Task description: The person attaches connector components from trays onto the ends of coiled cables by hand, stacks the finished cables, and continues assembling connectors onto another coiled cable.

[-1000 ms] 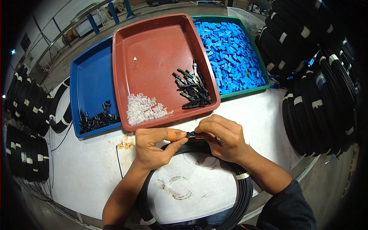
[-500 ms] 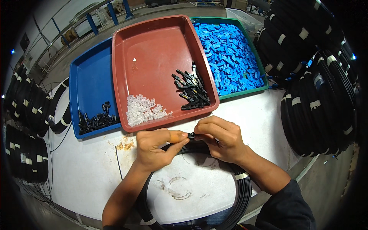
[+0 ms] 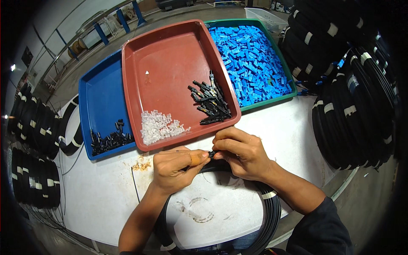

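Note:
Between the fingertips of both hands is a small black connector (image 3: 212, 154), mostly covered by the fingers. My left hand (image 3: 176, 166) pinches it from the left, with an orange-brown wrap around one finger. From the right, my right hand (image 3: 241, 152) closes its thumb and fingers on it. Beneath both hands lies a coil of black cable (image 3: 270, 212), bound with pale tape, on the white table (image 3: 208, 199). Just beyond the hands, a red tray (image 3: 170, 55) holds clear plastic pieces (image 3: 158, 127) and a pile of black connectors (image 3: 211, 100).
A blue tray (image 3: 104, 87) with small black sleeves (image 3: 112, 139) stands left. At the right, a green tray (image 3: 278, 49) is filled with blue clips (image 3: 250, 63). Taped black cable coils (image 3: 355, 114) are stacked right, and more coils (image 3: 36, 178) stand left.
My hands have drawn slightly closer around the connector, and less of it shows. The left fingers have curled in more. The whole view has shifted a little.

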The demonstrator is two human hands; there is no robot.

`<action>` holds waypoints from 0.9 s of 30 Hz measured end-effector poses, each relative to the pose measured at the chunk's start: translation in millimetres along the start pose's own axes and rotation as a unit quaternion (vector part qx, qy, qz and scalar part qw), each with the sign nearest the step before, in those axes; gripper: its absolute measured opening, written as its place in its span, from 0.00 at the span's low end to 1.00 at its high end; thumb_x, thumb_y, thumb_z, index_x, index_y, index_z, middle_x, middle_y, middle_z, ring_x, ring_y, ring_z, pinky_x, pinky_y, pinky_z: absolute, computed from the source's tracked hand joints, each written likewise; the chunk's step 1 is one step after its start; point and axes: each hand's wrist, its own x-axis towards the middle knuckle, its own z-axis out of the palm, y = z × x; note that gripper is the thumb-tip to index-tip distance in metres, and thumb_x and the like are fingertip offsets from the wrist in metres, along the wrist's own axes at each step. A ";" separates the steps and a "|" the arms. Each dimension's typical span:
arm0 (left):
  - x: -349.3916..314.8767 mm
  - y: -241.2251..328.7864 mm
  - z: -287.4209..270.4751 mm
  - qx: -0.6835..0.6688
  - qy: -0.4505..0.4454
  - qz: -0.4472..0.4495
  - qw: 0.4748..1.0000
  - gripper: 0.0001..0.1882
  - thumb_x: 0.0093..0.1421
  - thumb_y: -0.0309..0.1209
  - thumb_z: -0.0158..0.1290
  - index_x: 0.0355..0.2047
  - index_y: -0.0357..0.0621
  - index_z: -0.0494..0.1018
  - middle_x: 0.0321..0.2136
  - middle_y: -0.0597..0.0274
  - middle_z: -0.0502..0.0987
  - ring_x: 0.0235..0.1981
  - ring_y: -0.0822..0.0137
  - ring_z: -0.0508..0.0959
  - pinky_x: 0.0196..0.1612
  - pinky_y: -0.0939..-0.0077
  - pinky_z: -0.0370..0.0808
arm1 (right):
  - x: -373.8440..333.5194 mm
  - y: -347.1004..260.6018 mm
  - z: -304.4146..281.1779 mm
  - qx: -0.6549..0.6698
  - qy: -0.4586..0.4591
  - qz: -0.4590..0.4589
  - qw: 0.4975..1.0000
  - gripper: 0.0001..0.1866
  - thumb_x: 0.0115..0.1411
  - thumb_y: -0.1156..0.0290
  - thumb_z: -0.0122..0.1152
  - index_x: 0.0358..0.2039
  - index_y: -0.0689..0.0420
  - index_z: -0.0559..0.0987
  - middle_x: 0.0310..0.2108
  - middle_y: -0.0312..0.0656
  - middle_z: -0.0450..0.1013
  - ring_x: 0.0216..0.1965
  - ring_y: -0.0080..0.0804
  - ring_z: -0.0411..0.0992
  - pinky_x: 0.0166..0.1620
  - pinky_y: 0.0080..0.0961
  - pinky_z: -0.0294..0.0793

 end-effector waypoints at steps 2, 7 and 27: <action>-2.5 0.2 -2.6 0.004 -0.001 -0.012 1.000 0.06 0.50 0.18 0.69 0.28 0.36 0.83 0.28 0.53 0.86 0.29 0.63 0.87 0.33 0.76 0.82 | 1.8 1.9 4.1 0.016 -0.009 -0.004 1.000 0.11 0.52 0.80 0.70 0.37 0.61 0.79 0.40 0.44 0.75 0.34 0.42 0.78 0.35 0.33 0.79; -4.7 -4.3 1.4 -0.030 0.016 -0.049 0.998 0.06 0.50 0.17 0.69 0.29 0.36 0.84 0.29 0.52 0.86 0.29 0.63 0.87 0.34 0.74 0.83 | 2.5 3.0 3.1 0.005 0.028 -0.025 0.999 0.10 0.52 0.79 0.70 0.35 0.61 0.79 0.43 0.44 0.75 0.33 0.41 0.79 0.34 0.33 0.79; -7.1 -5.4 -2.0 -0.002 0.000 -0.004 1.000 0.10 0.49 0.17 0.69 0.33 0.38 0.85 0.31 0.55 0.86 0.30 0.63 0.86 0.34 0.75 0.81 | 6.9 -2.7 4.2 -0.001 0.015 -0.013 1.000 0.11 0.49 0.79 0.71 0.35 0.58 0.81 0.38 0.40 0.75 0.31 0.37 0.77 0.31 0.31 0.76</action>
